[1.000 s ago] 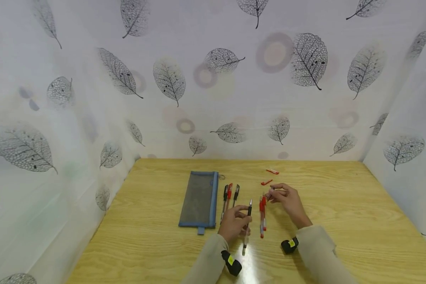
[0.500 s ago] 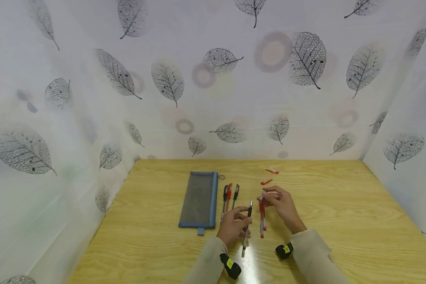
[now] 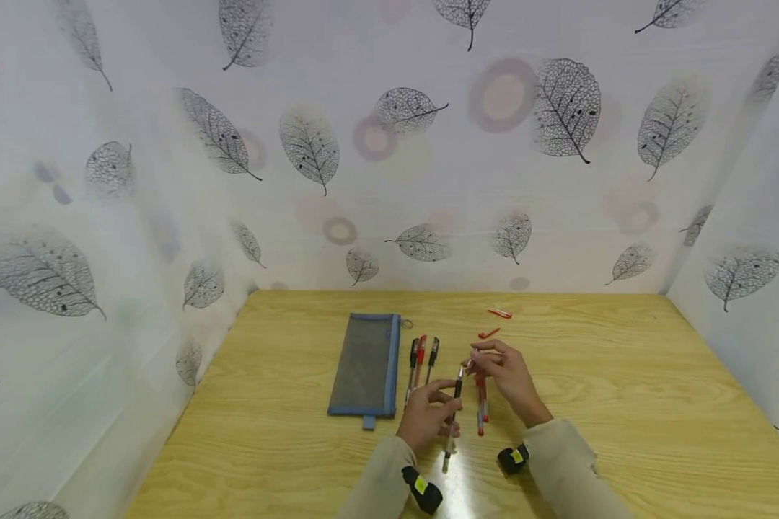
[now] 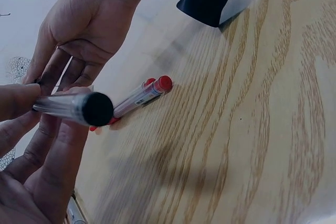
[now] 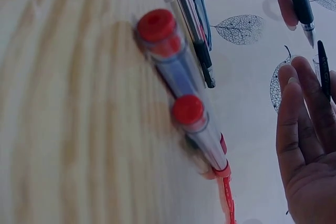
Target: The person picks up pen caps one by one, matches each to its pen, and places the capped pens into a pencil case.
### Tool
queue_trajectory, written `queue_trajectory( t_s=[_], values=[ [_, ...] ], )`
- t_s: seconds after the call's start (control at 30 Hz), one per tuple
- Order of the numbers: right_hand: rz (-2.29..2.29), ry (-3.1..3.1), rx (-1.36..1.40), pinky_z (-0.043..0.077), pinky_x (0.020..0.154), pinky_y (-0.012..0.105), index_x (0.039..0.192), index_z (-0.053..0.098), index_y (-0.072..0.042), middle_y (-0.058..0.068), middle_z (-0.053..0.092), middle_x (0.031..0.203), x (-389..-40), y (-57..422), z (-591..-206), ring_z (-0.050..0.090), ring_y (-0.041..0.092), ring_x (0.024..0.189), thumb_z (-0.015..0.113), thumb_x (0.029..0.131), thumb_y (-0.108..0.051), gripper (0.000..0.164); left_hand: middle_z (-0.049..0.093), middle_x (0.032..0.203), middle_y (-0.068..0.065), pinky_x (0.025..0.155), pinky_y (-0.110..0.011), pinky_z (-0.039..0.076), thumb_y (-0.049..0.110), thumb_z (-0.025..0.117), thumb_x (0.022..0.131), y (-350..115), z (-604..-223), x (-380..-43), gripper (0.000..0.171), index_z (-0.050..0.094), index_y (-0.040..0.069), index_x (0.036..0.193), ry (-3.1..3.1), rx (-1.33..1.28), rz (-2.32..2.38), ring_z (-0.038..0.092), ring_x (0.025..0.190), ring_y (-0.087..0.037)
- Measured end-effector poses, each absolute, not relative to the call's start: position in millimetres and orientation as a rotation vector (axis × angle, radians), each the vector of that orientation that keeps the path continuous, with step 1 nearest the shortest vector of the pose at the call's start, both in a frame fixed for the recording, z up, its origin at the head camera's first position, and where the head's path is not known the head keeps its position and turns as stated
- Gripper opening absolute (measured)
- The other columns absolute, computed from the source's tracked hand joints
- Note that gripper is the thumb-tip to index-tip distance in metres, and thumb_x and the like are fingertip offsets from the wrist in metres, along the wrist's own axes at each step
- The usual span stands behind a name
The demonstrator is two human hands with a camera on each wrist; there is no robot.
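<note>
My left hand (image 3: 425, 414) pinches an uncapped black pen (image 3: 457, 390), holding it nearly upright with its metal tip up. In the left wrist view the pen's black end plug (image 4: 98, 109) points at the camera. Facing it, my right hand (image 3: 506, 375) pinches a clear pen cap with a black clip (image 5: 324, 69). The cap is right at the pen's tip (image 5: 310, 35) in the right wrist view. Two red pens (image 3: 481, 411) lie side by side on the table under the right hand, which covers their far ends in the head view.
A blue-edged mesh pouch (image 3: 363, 364) lies on the left of the wooden table (image 3: 285, 461). Beside it are two black pens and a red pen (image 3: 420, 353). Small red pieces (image 3: 489, 333) lie toward the back. A leaf-patterned curtain (image 3: 428, 180) encloses the table's back and sides.
My right hand has moved left with the cap, from beyond the red pens to the tip of the pen. The left hand has stayed nearly in place, still holding the pen.
</note>
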State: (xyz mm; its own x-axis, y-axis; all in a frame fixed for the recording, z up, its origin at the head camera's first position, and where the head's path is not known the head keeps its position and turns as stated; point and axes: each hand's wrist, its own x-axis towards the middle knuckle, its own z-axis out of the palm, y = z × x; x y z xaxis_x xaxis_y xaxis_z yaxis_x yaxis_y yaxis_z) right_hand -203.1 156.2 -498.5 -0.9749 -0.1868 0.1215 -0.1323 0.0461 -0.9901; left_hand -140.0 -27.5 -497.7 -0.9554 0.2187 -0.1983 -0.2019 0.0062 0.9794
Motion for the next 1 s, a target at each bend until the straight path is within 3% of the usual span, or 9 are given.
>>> queue_trajectory(
  t_s=[0.37,0.73,1.0],
  values=[
    [-2.117,2.199,-0.38,0.056,0.07,0.037,0.12,0.054,0.008,0.009,0.073,0.09,-201.8,150.3,-497.1,0.068,0.014,0.078,0.058,0.098,-0.018,0.035,0.065,0.09,-0.007,0.057,-0.035,0.057,0.008,0.063,0.093,-28.7,-500.0,-139.5,0.037,0.058,0.004,0.129,1.974,0.0,2.055,0.061,0.056,-0.012],
    [-2.086,2.19,-0.409,0.056,0.074,0.04,0.121,0.054,0.01,0.026,0.069,0.097,-200.8,148.5,-496.3,0.069,0.015,0.079,0.057,0.098,-0.017,0.036,0.065,0.092,-0.008,0.059,-0.036,0.058,0.009,0.063,0.093,-30.8,-498.1,-139.6,0.038,0.058,0.004,0.13,1.959,0.019,2.044,0.062,0.057,-0.012],
    [-2.026,2.192,-0.423,0.055,0.072,0.037,0.123,0.053,0.013,0.02,0.071,0.094,-199.8,148.8,-498.4,0.067,0.016,0.076,0.057,0.098,-0.018,0.04,0.065,0.092,-0.008,0.06,-0.035,0.058,0.008,0.063,0.093,-31.1,-497.8,-140.7,0.037,0.058,0.004,0.129,1.947,0.03,2.048,0.062,0.057,-0.012]
  ],
)
